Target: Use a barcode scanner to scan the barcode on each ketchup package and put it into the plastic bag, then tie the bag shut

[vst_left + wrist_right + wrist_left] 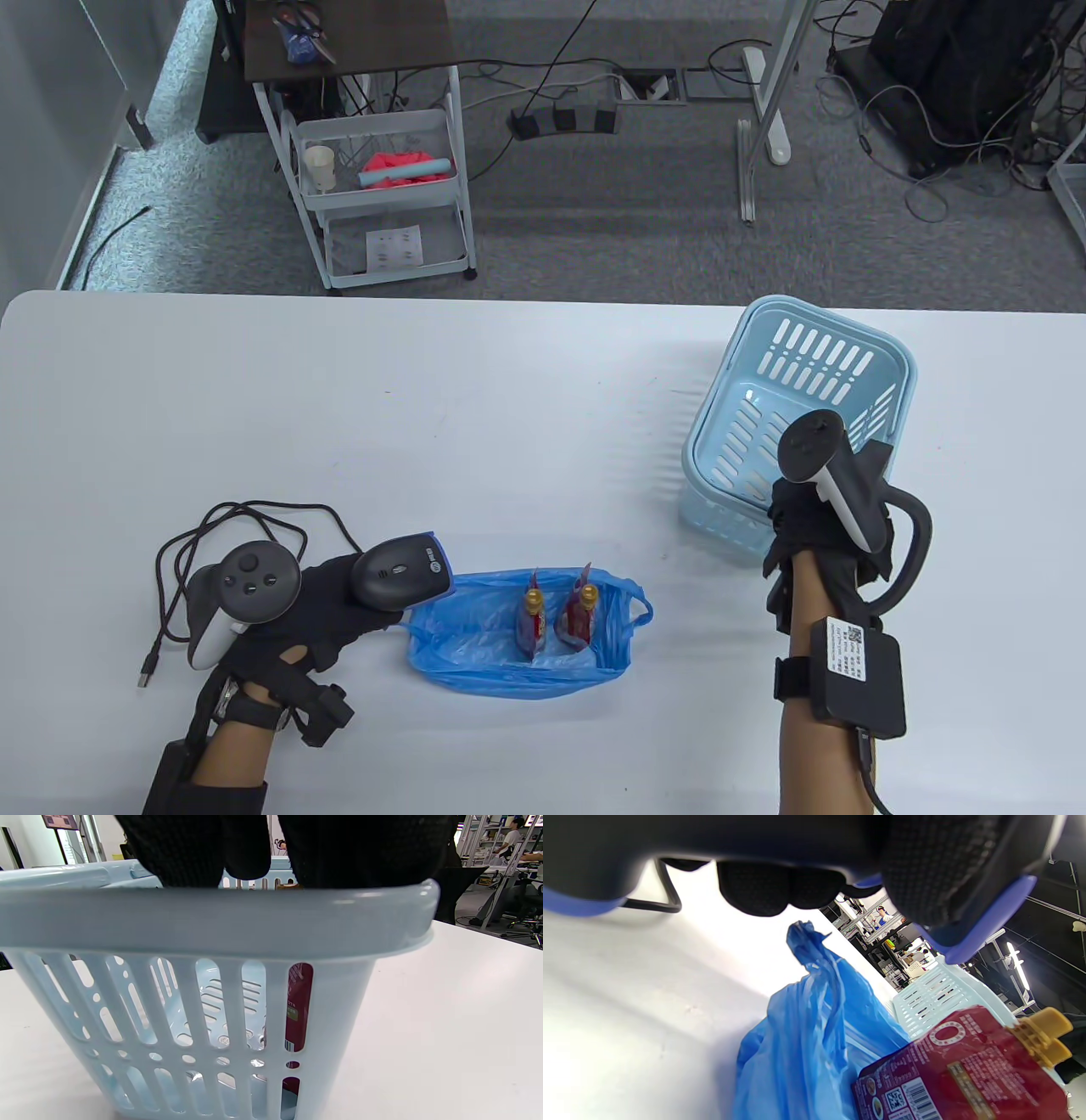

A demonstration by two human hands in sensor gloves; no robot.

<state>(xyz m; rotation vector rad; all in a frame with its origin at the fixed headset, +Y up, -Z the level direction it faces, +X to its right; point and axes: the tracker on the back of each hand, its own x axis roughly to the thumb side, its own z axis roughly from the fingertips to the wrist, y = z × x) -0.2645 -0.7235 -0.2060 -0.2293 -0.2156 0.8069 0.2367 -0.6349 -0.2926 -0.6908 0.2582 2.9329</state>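
Your left hand has its fingers wrapped around the barcode scanner, holding it low over the table with its nose right at the left edge of the blue plastic bag. The scanner's black cable loops off to the left behind your hand, with the USB plug lying loose on the table. The bag sits open between your two hands, and two ketchup packages are standing upright inside it side by side, yellow caps up. In the left wrist view you can see one red package up close with its barcode facing the camera, the bag's blue handle sticking up behind it. Your right hand is over at the light blue basket, reaching over the near rim, well apart from the bag. From the right wrist view your fingers drop down inside behind the rim, and there's another red package showing through the slots, but I can't tell if you're actually holding it or just hovering.
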